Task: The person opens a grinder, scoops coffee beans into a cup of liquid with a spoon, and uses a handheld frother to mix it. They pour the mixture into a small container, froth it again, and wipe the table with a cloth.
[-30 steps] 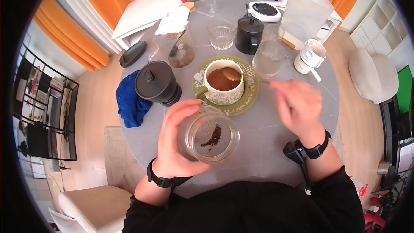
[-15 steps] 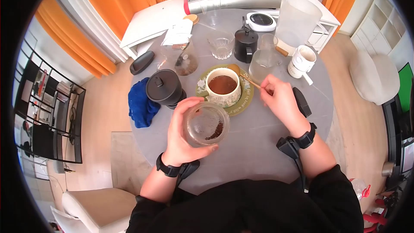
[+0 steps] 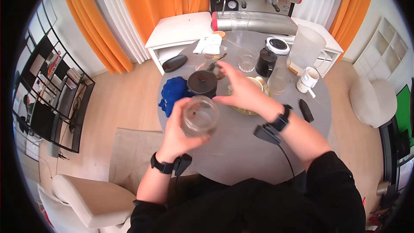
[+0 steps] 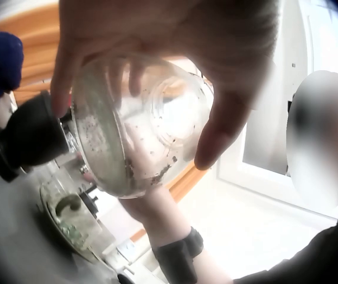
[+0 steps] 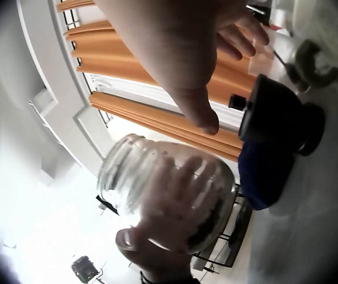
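A clear glass jar (image 3: 202,113) with dark coffee-like crumbs inside is gripped by my left hand (image 3: 174,134), fingers on one side and thumb on the other. In the right wrist view the jar (image 5: 221,177) is tipped, the crumbs along its wall. My right hand (image 3: 246,91) reaches across, empty, its fingers spread and thumb apart, between the jar and a black lidded canister (image 3: 202,84). Behind that hand, a patterned cup (image 3: 258,83) on a green saucer (image 3: 245,111) is mostly hidden.
A blue cloth (image 3: 173,94) lies left of the canister. Farther back stand a glass tumbler (image 3: 247,62), a black pot (image 3: 266,63), a glass carafe (image 3: 279,80) and a large pitcher (image 3: 305,48). A white mug (image 3: 308,79) and a black oblong object (image 3: 306,110) are at the right.
My right hand has let go of the wooden spoon and swung left toward the jar and canister. My left hand still holds the jar, now tilted differently. The head view has lifted.
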Motion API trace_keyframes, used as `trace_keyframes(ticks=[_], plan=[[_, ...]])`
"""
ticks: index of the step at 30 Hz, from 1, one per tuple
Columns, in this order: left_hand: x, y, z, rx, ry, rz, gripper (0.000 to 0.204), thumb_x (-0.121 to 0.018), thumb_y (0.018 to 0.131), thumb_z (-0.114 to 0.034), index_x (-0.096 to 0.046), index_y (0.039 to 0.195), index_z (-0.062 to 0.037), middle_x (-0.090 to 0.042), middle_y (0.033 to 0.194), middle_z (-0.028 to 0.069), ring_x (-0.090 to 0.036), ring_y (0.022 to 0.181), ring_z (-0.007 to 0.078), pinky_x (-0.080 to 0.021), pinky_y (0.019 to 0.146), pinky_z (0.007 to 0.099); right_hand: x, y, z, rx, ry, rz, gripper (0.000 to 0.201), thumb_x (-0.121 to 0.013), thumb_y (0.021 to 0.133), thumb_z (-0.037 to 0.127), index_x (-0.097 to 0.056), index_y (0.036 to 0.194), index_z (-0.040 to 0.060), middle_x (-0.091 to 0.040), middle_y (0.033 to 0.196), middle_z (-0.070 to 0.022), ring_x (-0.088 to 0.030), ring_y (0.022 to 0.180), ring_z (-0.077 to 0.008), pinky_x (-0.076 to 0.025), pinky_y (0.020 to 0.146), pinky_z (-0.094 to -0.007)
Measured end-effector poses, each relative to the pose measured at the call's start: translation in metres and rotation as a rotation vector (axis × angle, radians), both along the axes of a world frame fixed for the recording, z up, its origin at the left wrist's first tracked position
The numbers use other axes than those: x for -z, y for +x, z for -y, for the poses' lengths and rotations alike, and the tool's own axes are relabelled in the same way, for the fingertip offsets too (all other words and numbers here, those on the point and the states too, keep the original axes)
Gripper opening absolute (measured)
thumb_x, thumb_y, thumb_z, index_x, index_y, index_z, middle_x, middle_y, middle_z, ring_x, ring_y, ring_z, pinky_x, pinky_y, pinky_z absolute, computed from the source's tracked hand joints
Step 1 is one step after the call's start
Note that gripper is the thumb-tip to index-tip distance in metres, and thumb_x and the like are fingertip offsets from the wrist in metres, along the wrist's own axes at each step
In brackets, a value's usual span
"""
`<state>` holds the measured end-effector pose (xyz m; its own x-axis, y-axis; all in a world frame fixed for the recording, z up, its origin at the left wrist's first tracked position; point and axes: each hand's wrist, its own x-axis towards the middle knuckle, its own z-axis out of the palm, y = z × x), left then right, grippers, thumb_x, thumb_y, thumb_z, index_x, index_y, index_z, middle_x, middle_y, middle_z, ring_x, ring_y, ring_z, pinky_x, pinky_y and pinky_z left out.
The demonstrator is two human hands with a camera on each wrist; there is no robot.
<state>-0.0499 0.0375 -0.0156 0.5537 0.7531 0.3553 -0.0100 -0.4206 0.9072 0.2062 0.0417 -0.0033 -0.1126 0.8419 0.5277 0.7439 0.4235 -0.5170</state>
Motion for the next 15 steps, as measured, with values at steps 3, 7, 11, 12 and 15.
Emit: trace_keyframes(ticks=[3,7,11,12,15], plan=[[0.011,-0.021,-0.034,-0.063,-0.178,0.081,0.093,-0.086,0.058,-0.004,-0.040,0.139,-0.0043,-0.053,0.128,0.0121,-0.052,0.124,0.0240,-0.044,0.104,0.0387,0.021,-0.032,-0.040,-0.070,0.001,0.072,0.111,-0.088,0.069,0.033,-0.022,0.152,0.0025,-0.051,0.136,-0.0213,-0.052,0.124,-0.0401,-0.046,0.101,-0.0444],[0.029,-0.036,-0.059,-0.018,-0.326,0.040,0.094,-0.085,0.057,0.001,-0.041,0.140,-0.0044,-0.052,0.126,0.0094,-0.052,0.122,0.0218,-0.044,0.104,0.0363,0.036,-0.053,-0.059,0.019,-0.070,0.045,0.120,-0.090,0.064,0.032,-0.017,0.154,0.0015,-0.049,0.137,-0.0220,-0.051,0.122,-0.0432,-0.044,0.103,-0.0452],[0.047,-0.029,-0.069,0.041,-0.343,0.050,0.096,-0.087,0.055,-0.002,-0.042,0.140,-0.0030,-0.052,0.126,0.0086,-0.052,0.120,0.0194,-0.044,0.103,0.0319,0.043,-0.049,-0.059,0.084,0.121,0.037,0.113,-0.089,0.065,0.027,-0.021,0.152,0.0004,-0.049,0.134,-0.0245,-0.051,0.119,-0.0434,-0.043,0.105,-0.0439],[0.050,-0.027,-0.069,0.044,-0.346,0.051,0.096,-0.087,0.055,-0.002,-0.042,0.140,-0.0030,-0.052,0.126,0.0086,-0.052,0.120,0.0194,-0.044,0.103,0.0319,0.033,-0.047,-0.053,0.130,0.078,-0.024,0.108,-0.088,0.067,0.023,-0.024,0.152,0.0023,-0.048,0.134,-0.0255,-0.051,0.124,-0.0391,-0.042,0.107,-0.0436],[0.062,-0.018,-0.074,-0.032,-0.249,-0.051,0.089,-0.090,0.057,-0.014,-0.046,0.134,-0.0002,-0.056,0.125,0.0102,-0.057,0.116,0.0204,-0.047,0.099,0.0327,-0.018,-0.041,-0.036,0.142,0.067,-0.128,0.109,-0.089,0.068,0.025,-0.023,0.153,0.0060,-0.051,0.133,-0.0235,-0.053,0.124,-0.0339,-0.042,0.107,-0.0412]])
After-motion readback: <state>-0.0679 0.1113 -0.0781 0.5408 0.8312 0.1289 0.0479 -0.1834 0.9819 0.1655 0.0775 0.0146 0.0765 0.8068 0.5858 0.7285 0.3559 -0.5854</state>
